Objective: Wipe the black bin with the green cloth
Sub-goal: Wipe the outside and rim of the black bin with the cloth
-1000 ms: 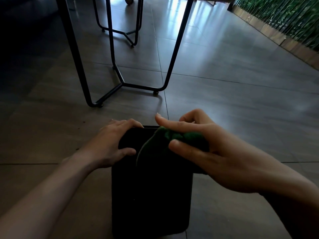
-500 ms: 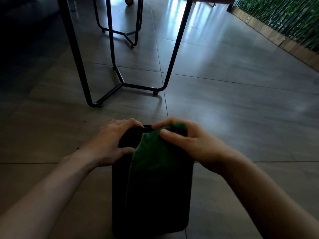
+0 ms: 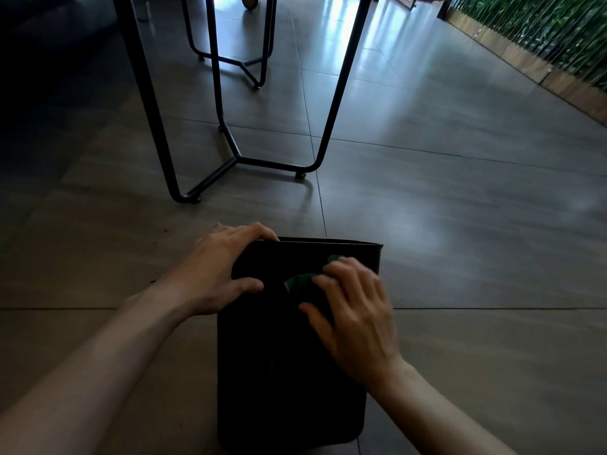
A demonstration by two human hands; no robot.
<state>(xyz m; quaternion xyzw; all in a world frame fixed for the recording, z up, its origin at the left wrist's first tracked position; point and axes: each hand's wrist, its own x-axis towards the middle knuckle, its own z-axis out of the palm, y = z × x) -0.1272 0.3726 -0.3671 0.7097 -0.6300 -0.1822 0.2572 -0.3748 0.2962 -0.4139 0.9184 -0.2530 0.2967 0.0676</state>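
The black bin (image 3: 282,382) stands on the tiled floor at the bottom centre, its near face towards me. My left hand (image 3: 220,270) grips the bin's upper left corner, fingers over the rim and thumb on the near face. My right hand (image 3: 354,316) lies flat on the upper right of the near face, pressing the green cloth (image 3: 300,282) against it. Most of the cloth is hidden under that hand; only small green patches show at the fingertips.
A black metal table frame (image 3: 236,159) stands on the floor just beyond the bin. A second frame (image 3: 253,64) is farther back. A wooden border with green plants (image 3: 538,37) runs along the far right. Bare floor tiles lie to the right of the bin.
My right hand has slid from the bin's top rim down onto the near face, bunching the cloth beneath it. The draped cloth no longer covers the face. My left hand has stayed put.
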